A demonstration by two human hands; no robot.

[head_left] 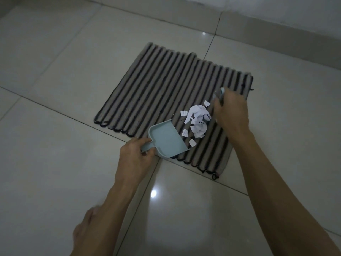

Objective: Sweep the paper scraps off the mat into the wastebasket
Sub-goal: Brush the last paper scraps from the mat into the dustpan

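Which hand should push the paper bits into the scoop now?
The right hand: it holds the brush just behind the paper scraps. The left hand holds the dustpan.

left hand (133,156): fingers curled, gripping | right hand (230,111): apparently fisted, arm extended

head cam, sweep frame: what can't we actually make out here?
- Wastebasket: not in the head view at all; its place is unknown.
- Brush: mostly hidden by the right hand; only a blurred pale tip shows, bristles unseen.
- Dustpan handle: largely covered by the left hand.
- Paper scraps: print too small to read; the pile overlaps, so no count.
- Mat: part covered by the right forearm.
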